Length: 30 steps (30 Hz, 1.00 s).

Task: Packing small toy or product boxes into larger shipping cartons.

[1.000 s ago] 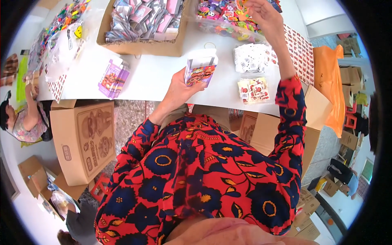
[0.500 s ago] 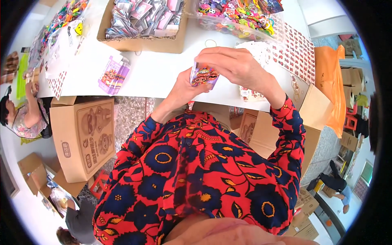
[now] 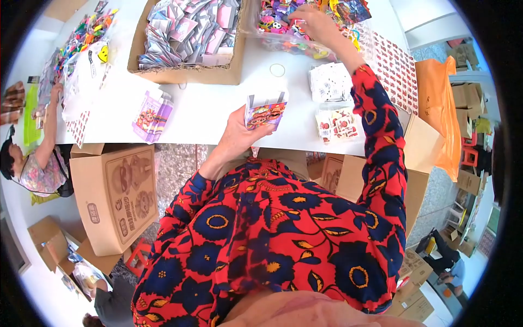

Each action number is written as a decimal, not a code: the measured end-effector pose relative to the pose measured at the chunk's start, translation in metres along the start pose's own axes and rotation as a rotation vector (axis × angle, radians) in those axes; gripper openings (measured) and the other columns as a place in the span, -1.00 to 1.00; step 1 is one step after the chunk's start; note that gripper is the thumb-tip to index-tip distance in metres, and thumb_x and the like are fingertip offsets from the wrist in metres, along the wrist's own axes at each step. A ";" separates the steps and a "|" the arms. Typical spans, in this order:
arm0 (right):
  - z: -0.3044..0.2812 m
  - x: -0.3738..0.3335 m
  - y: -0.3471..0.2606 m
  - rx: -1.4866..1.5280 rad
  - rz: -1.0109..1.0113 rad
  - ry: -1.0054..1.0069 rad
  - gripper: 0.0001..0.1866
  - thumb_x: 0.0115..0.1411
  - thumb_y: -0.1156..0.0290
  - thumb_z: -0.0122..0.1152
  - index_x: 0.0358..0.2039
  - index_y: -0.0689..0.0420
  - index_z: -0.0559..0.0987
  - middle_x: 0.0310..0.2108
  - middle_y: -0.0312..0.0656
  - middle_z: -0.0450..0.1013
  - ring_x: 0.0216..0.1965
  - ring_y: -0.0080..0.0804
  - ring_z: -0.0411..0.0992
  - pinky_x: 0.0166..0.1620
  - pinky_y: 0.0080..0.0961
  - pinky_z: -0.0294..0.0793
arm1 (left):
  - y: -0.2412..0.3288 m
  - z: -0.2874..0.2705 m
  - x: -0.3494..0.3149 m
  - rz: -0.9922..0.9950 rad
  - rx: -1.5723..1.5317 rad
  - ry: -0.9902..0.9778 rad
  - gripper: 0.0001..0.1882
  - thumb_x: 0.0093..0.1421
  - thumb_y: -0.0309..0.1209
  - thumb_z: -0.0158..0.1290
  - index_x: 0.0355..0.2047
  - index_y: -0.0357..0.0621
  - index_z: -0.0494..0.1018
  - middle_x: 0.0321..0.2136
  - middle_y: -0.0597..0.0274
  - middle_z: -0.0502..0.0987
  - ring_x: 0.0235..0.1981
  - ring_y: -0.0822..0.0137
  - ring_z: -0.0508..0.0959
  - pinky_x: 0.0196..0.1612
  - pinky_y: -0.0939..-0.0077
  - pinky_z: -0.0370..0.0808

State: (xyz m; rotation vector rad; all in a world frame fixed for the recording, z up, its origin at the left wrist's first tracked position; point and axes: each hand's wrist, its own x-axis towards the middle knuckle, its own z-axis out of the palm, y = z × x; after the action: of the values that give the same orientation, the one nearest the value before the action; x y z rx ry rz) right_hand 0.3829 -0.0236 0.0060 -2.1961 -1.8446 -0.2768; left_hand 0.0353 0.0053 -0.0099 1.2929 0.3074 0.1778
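In my left hand (image 3: 238,134) is a small purple printed carton (image 3: 265,115), upright with its top flaps raised, my fingers and thumb wrapped round its lower part. My right hand (image 3: 316,25) is stretched out over a clear plastic bin (image 3: 305,50) full of small colourful trinkets (image 3: 272,23). Its fingers are bent down into the trinkets and look pinched; what they grip is too small to make out. More purple cartons (image 3: 152,117) lie on the white table to the left. Stacks of white printed cards (image 3: 330,83) and red-patterned stickers (image 3: 336,125) lie below my right forearm.
At the back stands a cardboard box (image 3: 188,74) packed with flat packets. Sticker sheets (image 3: 396,71) and an orange bag (image 3: 436,109) are at the right. A large carton (image 3: 114,196) stands below the table edge. A person (image 3: 41,163) works at the far left.
My right hand has left the carton and moved far and right into the trinket bin, uncovering the card and sticker stacks. My left hand keeps the carton, now slightly lower, its open top showing.
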 end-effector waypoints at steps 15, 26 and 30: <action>-0.030 -0.006 0.018 0.131 -0.024 0.211 -0.85 0.12 0.43 0.11 -0.36 0.21 0.57 -0.39 -0.04 0.49 -0.33 -0.09 0.46 -0.25 -0.32 0.43 | 0.011 -0.002 -0.007 0.072 0.072 0.059 -0.57 0.05 -0.50 0.19 -0.05 -0.33 0.39 -0.24 0.21 0.56 -0.23 0.51 0.47 -0.14 0.57 0.44; -0.190 -0.065 -0.141 0.922 -0.052 -0.096 -0.81 0.14 0.59 -0.02 -0.29 0.33 0.55 -0.34 -0.07 0.51 -0.34 -0.42 0.44 -0.27 -0.51 0.40 | 0.030 -0.001 -0.020 0.165 0.411 0.084 -0.69 0.04 -0.49 0.19 -0.20 -0.29 0.42 -0.48 0.12 0.55 -0.46 0.40 0.56 -0.39 0.52 0.49; -0.179 -0.065 -0.177 0.730 -0.345 -0.192 -0.87 0.03 0.61 0.16 -0.36 0.27 0.58 -0.39 -0.09 0.51 -0.42 -0.26 0.49 -0.37 -0.48 0.44 | 0.025 0.004 -0.016 0.448 0.520 0.114 -0.69 0.03 -0.50 0.20 -0.20 -0.26 0.43 -0.48 0.11 0.56 -0.47 0.33 0.58 -0.41 0.51 0.48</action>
State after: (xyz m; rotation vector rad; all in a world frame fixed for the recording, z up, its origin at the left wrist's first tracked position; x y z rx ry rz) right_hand 0.2016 -0.1124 0.1694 -1.4462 -1.9891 0.4927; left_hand 0.0228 0.0038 0.0173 1.8623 0.1582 0.5814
